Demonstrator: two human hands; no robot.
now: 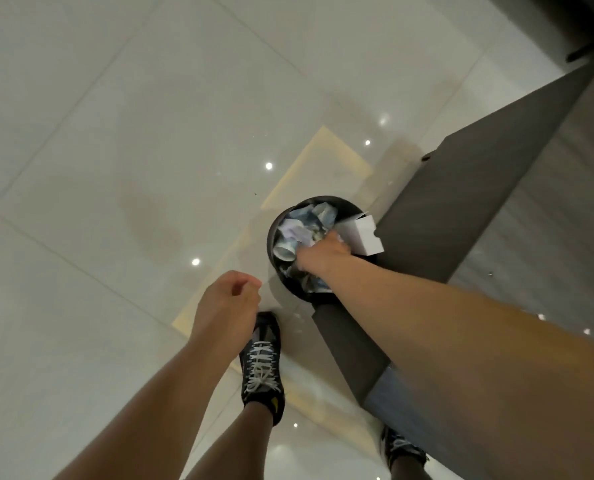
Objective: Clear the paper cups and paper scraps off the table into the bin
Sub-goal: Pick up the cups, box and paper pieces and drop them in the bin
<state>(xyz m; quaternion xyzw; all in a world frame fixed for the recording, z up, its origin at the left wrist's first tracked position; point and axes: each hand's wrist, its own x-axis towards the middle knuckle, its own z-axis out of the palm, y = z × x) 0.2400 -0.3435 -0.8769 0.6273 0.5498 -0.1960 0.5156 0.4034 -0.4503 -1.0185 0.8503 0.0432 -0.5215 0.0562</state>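
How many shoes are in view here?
2. One laced black shoe stands on the pale floor below the left hand; the other shoe shows only partly at the bottom edge, under the right forearm.

One bin, one white box, one paper cup, two hands, two shoes

Round dark bin standing upright on pale glossy floor tiles, just beside the near corner of a dark table. Packed to the rim with crumpled paper scraps in white and bluish tones. Paper cup lying on its side at the left of the heap, mouth facing near. White box jutting above the right rim, tilted against the table edge.
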